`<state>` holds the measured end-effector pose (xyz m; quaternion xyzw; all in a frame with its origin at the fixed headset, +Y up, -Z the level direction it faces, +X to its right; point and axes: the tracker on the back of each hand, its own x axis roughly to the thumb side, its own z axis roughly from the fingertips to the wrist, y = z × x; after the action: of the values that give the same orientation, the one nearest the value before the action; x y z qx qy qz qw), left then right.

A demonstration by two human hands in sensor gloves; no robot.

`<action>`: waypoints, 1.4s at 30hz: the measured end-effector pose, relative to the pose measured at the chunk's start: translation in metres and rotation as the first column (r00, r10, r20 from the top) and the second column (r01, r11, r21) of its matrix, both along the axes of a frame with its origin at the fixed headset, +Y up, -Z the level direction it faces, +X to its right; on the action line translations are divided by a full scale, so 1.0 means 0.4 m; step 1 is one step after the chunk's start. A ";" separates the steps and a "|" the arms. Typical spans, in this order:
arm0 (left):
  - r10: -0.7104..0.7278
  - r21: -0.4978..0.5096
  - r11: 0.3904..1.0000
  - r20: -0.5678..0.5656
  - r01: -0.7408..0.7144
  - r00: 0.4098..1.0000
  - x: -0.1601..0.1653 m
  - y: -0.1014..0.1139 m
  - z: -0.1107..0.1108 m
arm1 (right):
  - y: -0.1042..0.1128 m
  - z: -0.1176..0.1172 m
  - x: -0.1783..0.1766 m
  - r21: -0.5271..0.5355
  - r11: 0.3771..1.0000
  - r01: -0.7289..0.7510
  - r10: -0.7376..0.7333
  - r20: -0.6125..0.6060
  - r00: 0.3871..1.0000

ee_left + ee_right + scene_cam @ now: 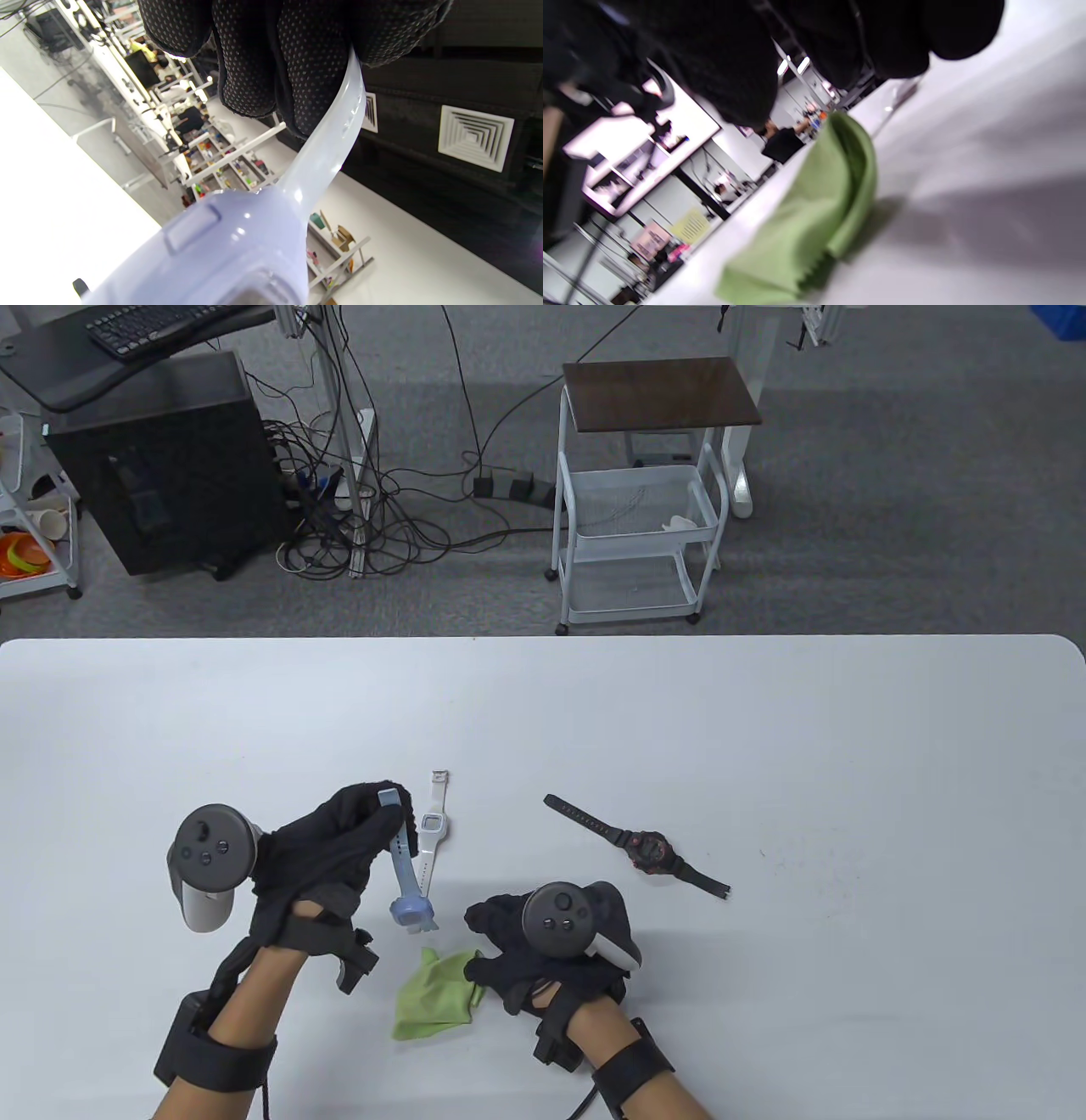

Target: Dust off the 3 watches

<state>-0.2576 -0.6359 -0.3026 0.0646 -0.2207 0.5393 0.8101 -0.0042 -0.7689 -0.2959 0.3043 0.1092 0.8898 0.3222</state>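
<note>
L hand (327, 848) is pinching the blue watch (405, 875) by its strap end, case dangling just above the table (764, 729), beside the white watch (431, 836). R hand (543, 946) is resting by the green cloth (433, 993); can't tell if its fingers are gripping it. Black watch (649, 851) is lying apart to the right. Risk: thin strap slipping from the pinch, case swinging into the white watch while wiping.
</note>
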 end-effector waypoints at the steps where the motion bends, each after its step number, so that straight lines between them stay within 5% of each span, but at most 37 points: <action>1: -0.001 0.000 1.000 0.001 0.001 1.000 0.001 -0.001 0.000 | -0.006 -0.001 -0.006 -0.003 0.999 -0.035 0.035 -0.001 0.999; 14: -0.034 -0.010 0.999 0.016 0.035 0.999 0.019 -0.009 0.001 | -0.032 0.016 -0.048 0.058 0.979 -0.194 0.194 0.007 0.981; 24: -0.036 -0.020 0.999 0.039 0.036 0.999 0.021 -0.012 0.003 | -0.006 0.003 0.000 0.085 0.996 -0.004 -0.006 0.118 0.993; 34: -0.011 -0.035 0.999 0.077 0.014 0.997 0.029 -0.012 0.005 | 0.044 -0.010 0.070 0.199 0.969 0.149 -0.199 0.267 0.943; 42: -0.006 -0.061 0.998 0.090 0.012 0.996 0.033 -0.026 0.001 | 0.069 0.000 0.083 0.283 0.899 0.333 -0.395 0.204 0.896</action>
<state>-0.2442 -0.6463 -0.3024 0.0143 -0.2402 0.5445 0.8035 0.0288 -0.7412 -0.2959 0.2388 -0.1015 0.8513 0.4560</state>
